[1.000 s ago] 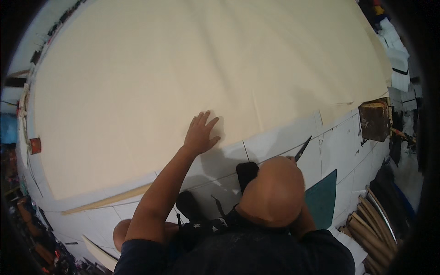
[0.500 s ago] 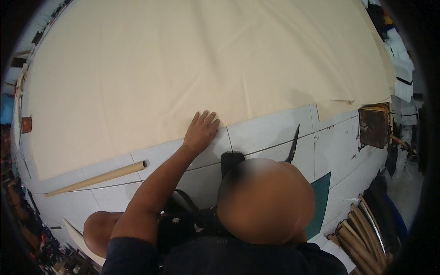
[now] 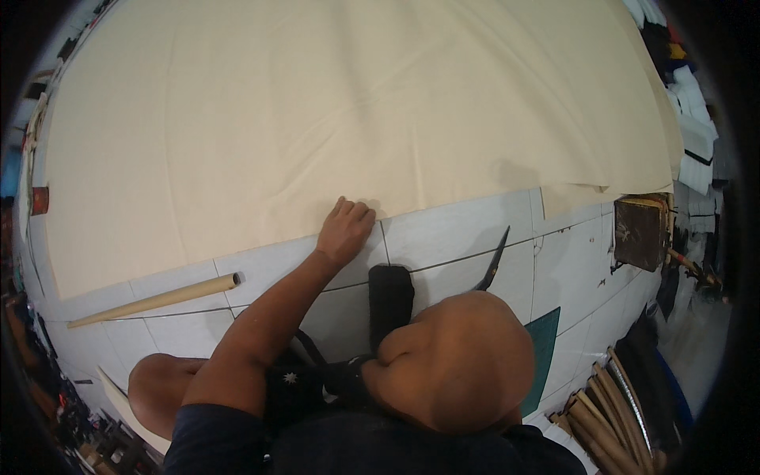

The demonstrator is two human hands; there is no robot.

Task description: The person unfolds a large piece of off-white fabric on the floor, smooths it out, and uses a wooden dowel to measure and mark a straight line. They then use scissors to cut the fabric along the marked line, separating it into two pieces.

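Note:
A broad cream sheet of cloth or leather-like material [image 3: 261, 119] lies spread over the tiled floor, faintly creased. My left hand [image 3: 347, 231] rests at its near edge, fingers curled down onto the material; the fingertips are hidden. My right hand does not show, being behind my bent knee [image 3: 467, 356]. Past that knee sticks a long, dark, pointed blade [image 3: 497, 260], like one of a pair of scissors, tilted up and right; its handle is hidden. A narrow flap of the sheet [image 3: 566, 202] hangs at the right of the near edge.
A cardboard tube [image 3: 158, 302] lies left on the white tiles [image 3: 451, 229]. A green cutting mat [image 3: 543, 356] is partly behind my knee. Several rolls [image 3: 602, 419] stand at lower right. A brown box-like object [image 3: 640, 233] sits by the sheet's right corner.
My left hand was flat with fingers spread on the sheet; its fingers are now curled in at nearly the same spot. The view has shifted slightly. The blade still sticks out past my knee.

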